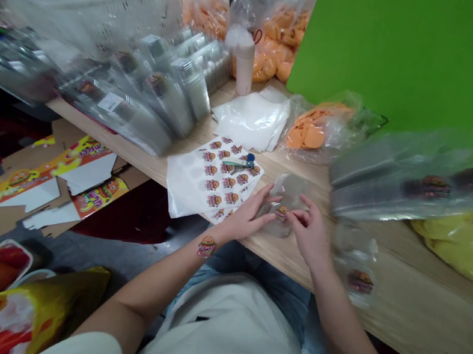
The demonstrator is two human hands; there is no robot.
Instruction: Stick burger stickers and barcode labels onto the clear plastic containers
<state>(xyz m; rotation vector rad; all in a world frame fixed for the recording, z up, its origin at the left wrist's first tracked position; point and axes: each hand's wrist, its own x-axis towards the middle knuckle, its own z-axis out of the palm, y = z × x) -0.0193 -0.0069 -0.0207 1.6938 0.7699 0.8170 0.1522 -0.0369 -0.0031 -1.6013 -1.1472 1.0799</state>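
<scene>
A clear plastic container [292, 188] lies on the table in front of me, its lid part pointing away. My left hand [250, 215] grips its left side, thumb along the near part. At the container's near part, the fingertips of my right hand [310, 231] pinch the edge of a small burger sticker [281, 213]. How firmly the sticker lies on the plastic, I cannot tell. Another burger sticker [206, 247] is on my left forearm. Left of the container are sheets of burger stickers [212, 184], with a light green, blue-ended tool [239, 163] on top.
Stacks of clear containers [188, 86] stand at the back left, and more [425, 195] at the right. A stickered container [360, 279] lies beside my right forearm. White sheets [251, 115], a pale bottle [243, 65] and a bag of orange pieces [313, 131] are behind.
</scene>
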